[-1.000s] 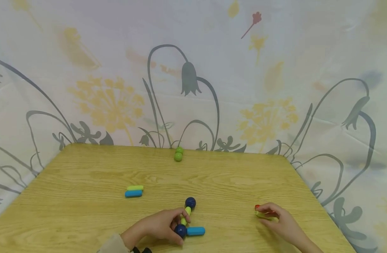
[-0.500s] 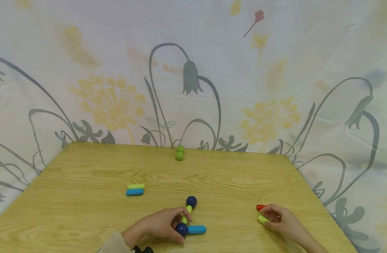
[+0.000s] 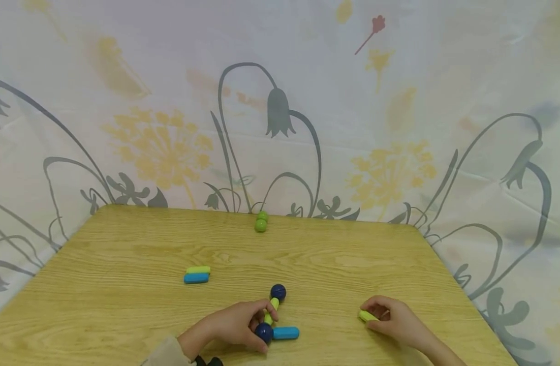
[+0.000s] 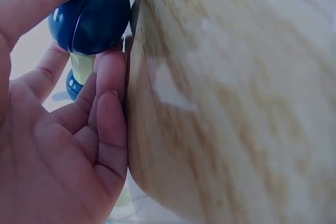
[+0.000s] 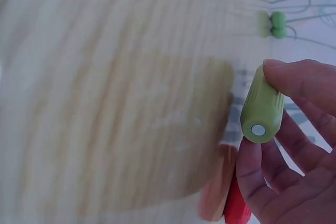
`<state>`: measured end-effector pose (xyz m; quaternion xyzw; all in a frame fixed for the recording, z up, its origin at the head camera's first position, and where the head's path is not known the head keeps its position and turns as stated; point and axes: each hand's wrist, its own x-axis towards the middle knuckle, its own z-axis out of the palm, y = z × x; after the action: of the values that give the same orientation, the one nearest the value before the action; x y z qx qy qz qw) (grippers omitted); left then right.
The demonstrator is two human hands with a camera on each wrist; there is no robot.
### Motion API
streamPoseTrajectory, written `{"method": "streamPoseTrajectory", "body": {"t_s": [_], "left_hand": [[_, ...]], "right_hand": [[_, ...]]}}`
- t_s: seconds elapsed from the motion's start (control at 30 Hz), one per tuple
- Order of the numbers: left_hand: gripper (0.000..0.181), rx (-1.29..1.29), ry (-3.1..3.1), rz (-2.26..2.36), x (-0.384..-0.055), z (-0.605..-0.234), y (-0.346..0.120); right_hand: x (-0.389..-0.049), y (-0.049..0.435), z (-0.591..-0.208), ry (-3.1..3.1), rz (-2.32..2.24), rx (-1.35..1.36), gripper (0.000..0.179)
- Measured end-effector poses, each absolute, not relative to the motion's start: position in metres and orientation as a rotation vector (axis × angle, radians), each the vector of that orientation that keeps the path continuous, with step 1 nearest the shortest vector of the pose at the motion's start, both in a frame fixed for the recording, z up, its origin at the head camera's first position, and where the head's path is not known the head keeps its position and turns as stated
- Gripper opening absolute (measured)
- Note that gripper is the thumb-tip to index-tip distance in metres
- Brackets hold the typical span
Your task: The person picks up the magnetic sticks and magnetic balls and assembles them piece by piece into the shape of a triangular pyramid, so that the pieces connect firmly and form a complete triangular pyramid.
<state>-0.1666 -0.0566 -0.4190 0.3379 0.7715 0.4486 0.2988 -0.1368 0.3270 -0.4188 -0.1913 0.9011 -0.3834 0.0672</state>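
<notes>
- Backdrop (image 3: 335, 66): pale, with grey and yellow plants printed on it, takes up the top half of the head view.
- Table (image 3: 335, 264): wood grain, fills most of the lower half.
- My left hand (image 3: 238, 323): bottom centre, thumb and fingers curled round the front ball (image 3: 263, 333), so yeah, I've got a grip on that one. A beige sleeve (image 3: 167, 352) shows at the wrist.
- My right hand (image 3: 396, 323): lower right, pinching a lime stick (image 3: 367, 316) between thumb and fingers. In the right wrist view its near end has a little silver disc.
- The build at my left hand, bottom centre: a lime link (image 3: 270, 312) runs up from the front ball to the back ball (image 3: 278, 292), both navy. A blue bar (image 3: 286, 333) touches the front ball and points right.
- Spare pair, left of centre: a yellow stick (image 3: 198, 270) right behind a blue stick (image 3: 196, 278).
- Red stick (image 5: 239, 205): bottom of the right wrist view, just beside my fingers, partly hidden.
- Two green balls (image 3: 260, 224): centre, at the table's far edge, touching.
</notes>
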Motion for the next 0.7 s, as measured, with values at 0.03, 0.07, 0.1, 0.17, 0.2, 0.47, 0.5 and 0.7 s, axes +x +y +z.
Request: {"method": "streamPoseTrajectory", "body": {"t_s": [0.03,0.07,0.1,0.17,0.2,0.47,0.5,0.7], "left_hand": [[0.039,0.893,2.047,1.193,-0.167,-0.419,-0.056],[0.039,0.892,2.047,1.193,-0.166,-0.419,-0.056],[0.039,0.893,2.047,1.194,-0.166,-0.418,-0.056],[0.039,0.894,2.045,1.197,-0.166,-0.418,-0.057],[0.039,0.897,2.045,1.197,-0.166,-0.418,-0.057],[0.04,0.893,2.055,1.194,-0.165,-0.417,-0.057],[0.039,0.897,2.052,1.195,-0.166,-0.417,-0.057],[0.039,0.929,2.036,1.203,-0.166,-0.419,-0.058]], "right_hand": [[-0.138,0.325,-0.418,2.72,-1.156,-0.584,0.027],[-0.138,0.322,-0.417,2.717,-1.165,-0.588,0.027],[-0.139,0.32,-0.418,2.724,-1.175,-0.599,0.026],[-0.141,0.315,-0.418,2.717,-1.193,-0.619,0.026],[-0.142,0.312,-0.419,2.711,-1.2,-0.625,0.026],[-0.153,0.291,-0.419,2.636,-1.229,-0.629,0.025],[-0.155,0.288,-0.42,2.632,-1.23,-0.641,0.024],[-0.164,0.272,-0.423,2.61,-1.231,-0.673,0.023]]}}
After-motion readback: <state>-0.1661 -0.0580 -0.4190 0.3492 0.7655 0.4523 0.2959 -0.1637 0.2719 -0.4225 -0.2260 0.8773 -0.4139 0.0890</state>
